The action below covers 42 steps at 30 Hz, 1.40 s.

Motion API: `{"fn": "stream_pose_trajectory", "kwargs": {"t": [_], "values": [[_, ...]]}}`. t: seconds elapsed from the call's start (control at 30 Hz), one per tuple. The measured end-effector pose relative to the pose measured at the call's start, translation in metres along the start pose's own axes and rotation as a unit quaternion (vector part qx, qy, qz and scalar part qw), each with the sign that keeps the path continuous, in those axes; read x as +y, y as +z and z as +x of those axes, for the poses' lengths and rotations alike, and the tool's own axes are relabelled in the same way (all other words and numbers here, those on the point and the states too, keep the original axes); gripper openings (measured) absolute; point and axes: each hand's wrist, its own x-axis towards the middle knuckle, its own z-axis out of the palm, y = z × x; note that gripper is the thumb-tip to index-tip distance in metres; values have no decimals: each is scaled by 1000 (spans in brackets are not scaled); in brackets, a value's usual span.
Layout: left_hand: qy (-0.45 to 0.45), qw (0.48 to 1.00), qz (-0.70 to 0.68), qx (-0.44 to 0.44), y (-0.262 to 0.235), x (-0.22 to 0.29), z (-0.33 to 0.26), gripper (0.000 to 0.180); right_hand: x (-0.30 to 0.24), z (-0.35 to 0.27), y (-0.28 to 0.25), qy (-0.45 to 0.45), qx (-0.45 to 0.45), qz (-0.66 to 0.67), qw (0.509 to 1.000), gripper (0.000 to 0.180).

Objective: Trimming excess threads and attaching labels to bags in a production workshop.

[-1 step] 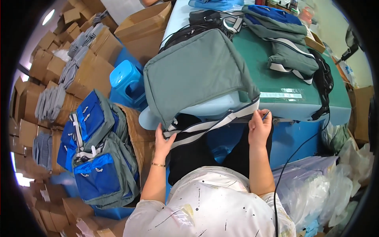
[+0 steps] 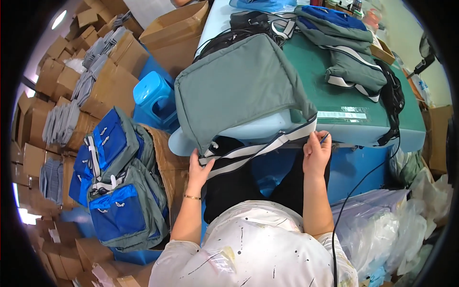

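Note:
A grey-green backpack (image 2: 239,86) lies flat on the green table (image 2: 334,95), its lower end hanging over the near edge. Black and white striped straps (image 2: 258,150) run along that lower end. My left hand (image 2: 198,170) grips the straps at the bag's lower left corner. My right hand (image 2: 315,153) pinches the strap at the bag's lower right corner, with a small dark, thin object (image 2: 325,138) sticking out between its fingers. Both hands sit just below the table's edge.
A blue plastic stool (image 2: 153,95) stands left of the table. A heap of blue and grey backpacks (image 2: 119,191) fills a carton at my left. Stacked cardboard boxes (image 2: 110,71) line the left side. More bags (image 2: 344,52), a black cable (image 2: 389,105) and plastic bags (image 2: 382,229) lie to the right.

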Motion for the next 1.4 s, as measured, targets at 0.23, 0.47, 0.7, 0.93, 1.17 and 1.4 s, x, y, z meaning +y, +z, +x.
{"fn": "stream_pose_trajectory", "kwargs": {"t": [0.23, 0.47, 0.7, 0.93, 1.17, 1.4], "values": [[-25, 994, -107, -7, 12, 5, 15, 64, -14, 12, -6, -13, 8, -22, 1000, 16], [134, 966, 30, 219, 25, 9, -20, 22, -1, 13, -12, 7, 15, -5, 1000, 18], [245, 969, -5, -17, 66, 62, -24, 44, -4, 8, -9, 49, 26, -1, 998, 17], [267, 939, -137, -167, 104, 147, 7, 57, -20, -4, 12, 71, 5, -20, 997, 16], [-120, 768, -510, -369, 104, 164, 13, 21, -29, -7, 5, 35, -50, -81, 995, 16], [-236, 698, -575, -356, 72, 187, 4, 18, -31, -53, -13, -144, -178, -465, 855, 32]]}}
